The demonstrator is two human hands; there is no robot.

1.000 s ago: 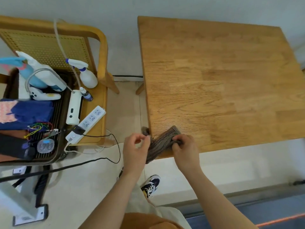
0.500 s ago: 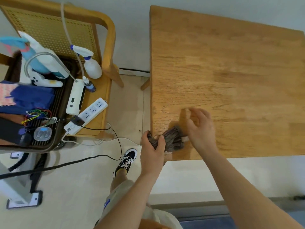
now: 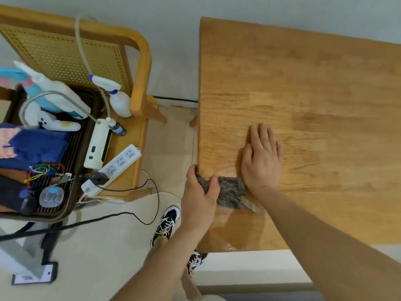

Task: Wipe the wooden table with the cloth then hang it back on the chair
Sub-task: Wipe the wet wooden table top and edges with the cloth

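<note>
Gripping the cloth, left hand — tray holds wires.

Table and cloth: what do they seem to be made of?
Table: looks like wood in joined strips, honey-toned, with visible grain and a slight sheen that suggests varnish. Cloth: soft fabric, mottled brown-grey, crumpled into folds; whether woven or knitted cannot be told.

Wooden worktop, seen from above. A bunched grey-brown cloth lies at its left edge, gripped by the left hand; the right hand rests flat on the wood, heel against the cloth.
</note>
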